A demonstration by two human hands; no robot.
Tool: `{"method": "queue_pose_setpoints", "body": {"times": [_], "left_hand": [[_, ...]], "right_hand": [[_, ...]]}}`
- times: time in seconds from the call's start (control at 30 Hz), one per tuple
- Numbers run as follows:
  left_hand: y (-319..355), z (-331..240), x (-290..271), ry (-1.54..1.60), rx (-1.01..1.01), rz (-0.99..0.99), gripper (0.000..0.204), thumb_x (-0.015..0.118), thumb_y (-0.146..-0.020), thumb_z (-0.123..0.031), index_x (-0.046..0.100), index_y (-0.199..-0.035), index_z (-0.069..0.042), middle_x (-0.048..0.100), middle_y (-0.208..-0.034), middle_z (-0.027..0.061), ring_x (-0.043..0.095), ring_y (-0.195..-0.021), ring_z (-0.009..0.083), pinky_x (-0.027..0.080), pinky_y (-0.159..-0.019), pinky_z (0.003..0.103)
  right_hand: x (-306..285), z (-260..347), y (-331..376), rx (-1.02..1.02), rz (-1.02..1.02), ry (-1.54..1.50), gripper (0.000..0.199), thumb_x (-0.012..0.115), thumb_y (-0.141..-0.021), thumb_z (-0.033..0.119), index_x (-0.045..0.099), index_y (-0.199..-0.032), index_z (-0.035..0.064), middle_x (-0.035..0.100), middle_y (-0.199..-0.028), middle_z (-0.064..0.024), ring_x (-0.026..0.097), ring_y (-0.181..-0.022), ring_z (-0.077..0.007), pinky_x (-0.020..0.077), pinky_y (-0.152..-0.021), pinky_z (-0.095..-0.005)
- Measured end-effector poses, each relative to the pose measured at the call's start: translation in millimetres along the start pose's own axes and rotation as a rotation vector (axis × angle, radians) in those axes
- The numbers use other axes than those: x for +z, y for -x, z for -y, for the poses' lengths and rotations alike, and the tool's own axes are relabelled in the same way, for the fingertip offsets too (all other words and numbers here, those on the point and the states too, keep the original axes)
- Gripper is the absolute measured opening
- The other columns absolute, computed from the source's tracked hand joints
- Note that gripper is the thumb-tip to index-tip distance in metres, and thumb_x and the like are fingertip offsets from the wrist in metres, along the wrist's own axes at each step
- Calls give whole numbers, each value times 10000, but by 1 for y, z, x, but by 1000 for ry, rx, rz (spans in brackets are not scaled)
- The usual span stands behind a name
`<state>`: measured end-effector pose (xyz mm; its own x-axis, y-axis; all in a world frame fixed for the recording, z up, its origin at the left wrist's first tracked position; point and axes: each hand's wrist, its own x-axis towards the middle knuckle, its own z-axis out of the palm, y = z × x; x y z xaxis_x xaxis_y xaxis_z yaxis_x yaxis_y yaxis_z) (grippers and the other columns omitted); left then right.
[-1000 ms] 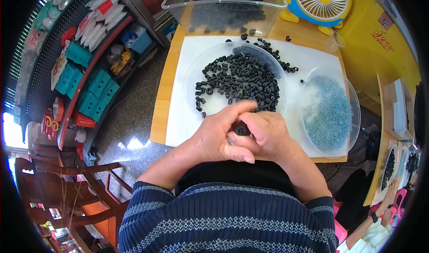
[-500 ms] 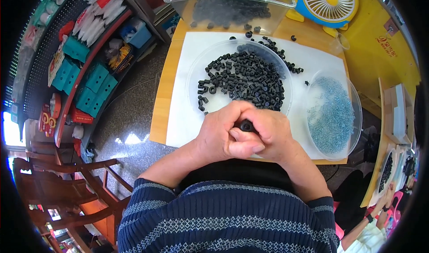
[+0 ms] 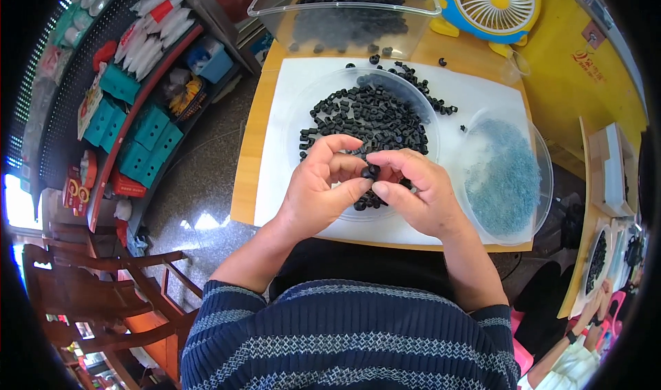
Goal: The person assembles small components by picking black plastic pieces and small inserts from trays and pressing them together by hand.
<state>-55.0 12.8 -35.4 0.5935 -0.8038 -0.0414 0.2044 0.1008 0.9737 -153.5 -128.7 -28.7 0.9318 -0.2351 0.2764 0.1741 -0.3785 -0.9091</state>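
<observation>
My left hand [image 3: 318, 187] and my right hand [image 3: 421, 191] meet over the near side of a shallow clear round tray [image 3: 417, 102]. Between their fingertips is a small black round part [image 3: 370, 172] with a rounded end; fingers and thumbs of both hands close on it. Its far side is covered by the fingers. Many small black plastic parts [image 3: 375, 118] are heaped in the tray below. To the right, a second clear round tray [image 3: 549, 200] holds tiny pale-blue translucent pieces [image 3: 509, 183].
A clear plastic bin [image 3: 275, 21] of black parts stands at the back, with loose parts [image 3: 413, 78] spilled before it. A yellow and blue fan [image 3: 497, 4] is at back right. Shelves [image 3: 148, 80] line the left, above a wooden chair [image 3: 103, 286]. Another person's arm [image 3: 554, 352] shows lower right.
My hands, clasped together around a black part half a second ago, have opened apart and moved slightly farther over the tray. The part is now at my fingertips. The whole view has shifted slightly.
</observation>
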Motion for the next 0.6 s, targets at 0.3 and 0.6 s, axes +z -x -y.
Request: {"method": "queue_pose_setpoints", "body": {"times": [0.3, 0.6], "left_hand": [[12, 3, 6, -180, -10, 12, 329, 606, -741, -12, 440, -1023, -43, 593, -832, 54, 553, -781, 85, 441, -691, 227], [12, 3, 13, 102, -145, -13, 311, 563, -760, -17, 450, -1051, -20, 591, -863, 65, 552, -780, 94, 442, -726, 238]], "right_hand": [[7, -7, 20, 98, -12, -58, 208, 605, -737, 68, 554, -936, 37, 576, -796, -100, 567, -715, -206, 461, -623, -288], [23, -21, 25, -332, -273, 334, 351, 682, -604, 47, 560, -932, 31, 581, -812, -89, 563, -716, -243, 460, -644, -321]]}}
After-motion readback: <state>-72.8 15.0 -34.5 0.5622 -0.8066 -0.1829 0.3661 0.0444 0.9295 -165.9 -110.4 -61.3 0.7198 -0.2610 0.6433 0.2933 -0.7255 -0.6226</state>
